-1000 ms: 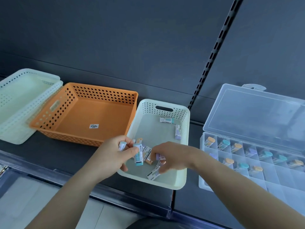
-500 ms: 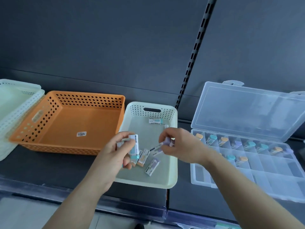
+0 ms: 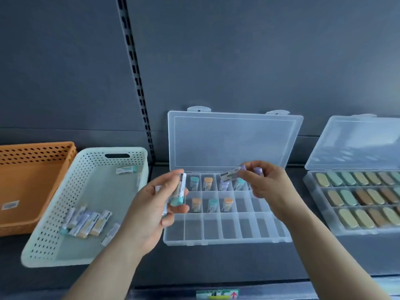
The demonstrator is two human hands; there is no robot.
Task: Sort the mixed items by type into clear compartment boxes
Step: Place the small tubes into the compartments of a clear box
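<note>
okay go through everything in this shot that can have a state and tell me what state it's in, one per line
compartment box: lid open, partly filled.
second box: lid open, rows filled.
white basket: holds loose items.
orange basket: no items visible.
left hand: shut on teal-capped item.
right hand: shut on purple-capped item.

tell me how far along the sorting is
Done: seven or so items stand in the clear box, top two rows. In hand: left hand holds a teal-capped one, right hand purple-capped ones. Left: about ten in the white basket; front row bare.
</note>
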